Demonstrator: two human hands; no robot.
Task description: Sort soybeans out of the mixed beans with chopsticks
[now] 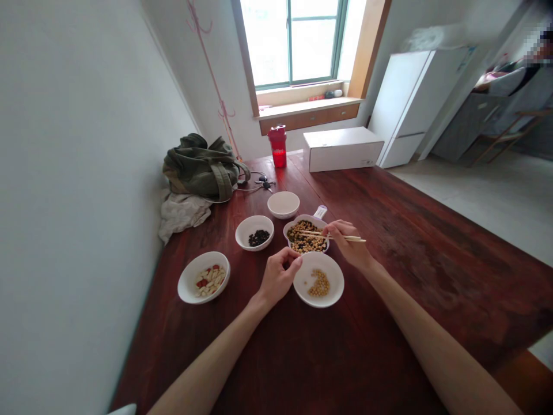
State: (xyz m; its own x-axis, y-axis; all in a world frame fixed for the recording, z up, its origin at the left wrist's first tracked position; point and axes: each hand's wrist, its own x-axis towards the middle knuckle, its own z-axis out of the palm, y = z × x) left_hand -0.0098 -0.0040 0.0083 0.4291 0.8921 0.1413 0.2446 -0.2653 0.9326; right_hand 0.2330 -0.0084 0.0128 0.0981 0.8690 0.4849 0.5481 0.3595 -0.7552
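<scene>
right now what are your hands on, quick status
Right hand holding chopsticks over mixed-bean dish. Left hand curled beside soybean bowl. Black-bean bowl beyond left hand.

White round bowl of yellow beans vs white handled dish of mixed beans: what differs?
The round white bowl holds only yellow beans in a small heap, leaving much of it bare; the white handled dish is nearly full of mixed yellow and dark beans. The dish has a short handle; the bowl shows none. Wooden chopsticks in the right hand reach over the dish, not the bowl. Both are white and sit on the reddish wood table.
</scene>
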